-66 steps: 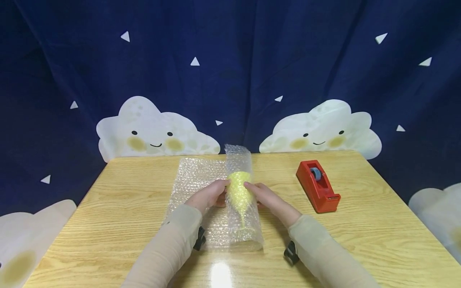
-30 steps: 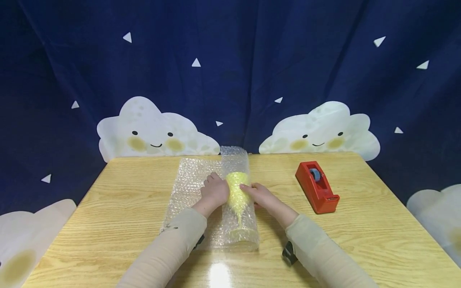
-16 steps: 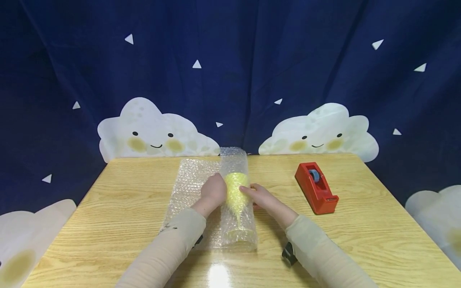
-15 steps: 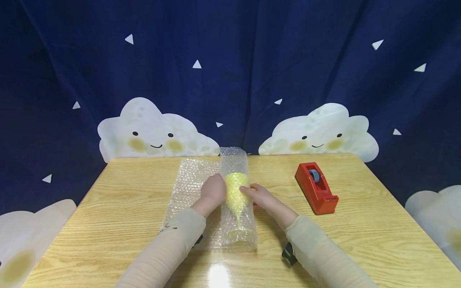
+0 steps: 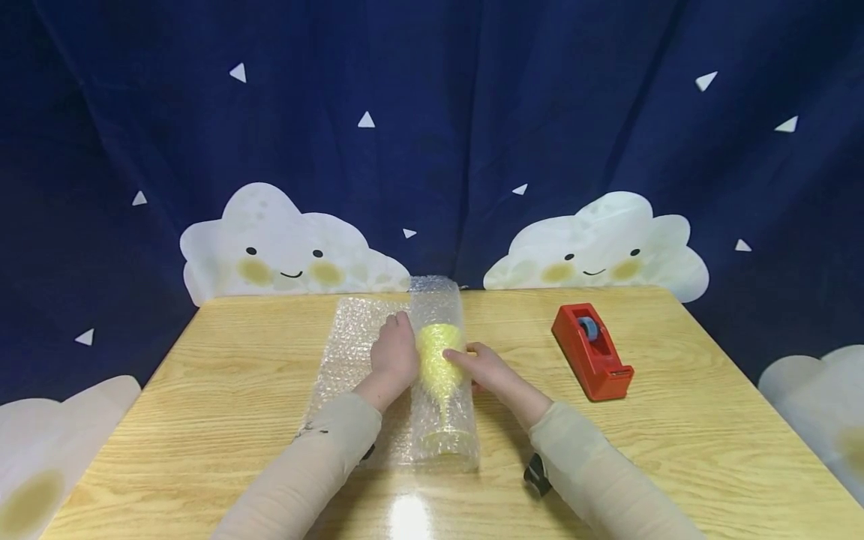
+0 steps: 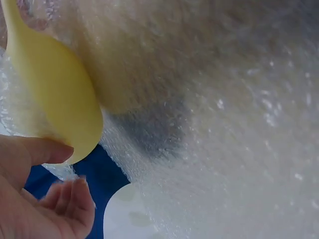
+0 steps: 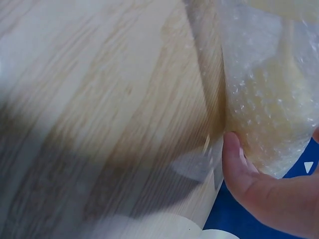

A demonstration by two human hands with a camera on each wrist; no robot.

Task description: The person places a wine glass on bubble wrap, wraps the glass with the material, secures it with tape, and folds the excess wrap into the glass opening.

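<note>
A yellow goblet (image 5: pixel 440 361) lies rolled in clear bubble wrap (image 5: pixel 437 300), its bowl away from me and its foot toward me. My right hand (image 5: pixel 487 367) grips the wrapped bowl, thumb on top and fingers down its right side; in the right wrist view, a fingertip lies against the wrap. My left hand (image 5: pixel 394 351) stands on edge along the roll's left side. The left wrist view shows its thumb touching the bare yellow bowl (image 6: pixel 65 94), with the other fingers loosely bent and apart from the goblet. Unrolled bubble wrap spreads left, under that hand.
A red tape dispenser (image 5: pixel 592 351) with a blue roll stands on the wooden table (image 5: pixel 229 405), right of my right hand. Behind the table's far edge hangs a dark blue curtain (image 5: pixel 432 150) with printed clouds.
The roll with the goblet has shifted slightly left. My left hand has turned from fingers under the roll to upright beside it, its fingers now less tucked. My right hand keeps its grip.
</note>
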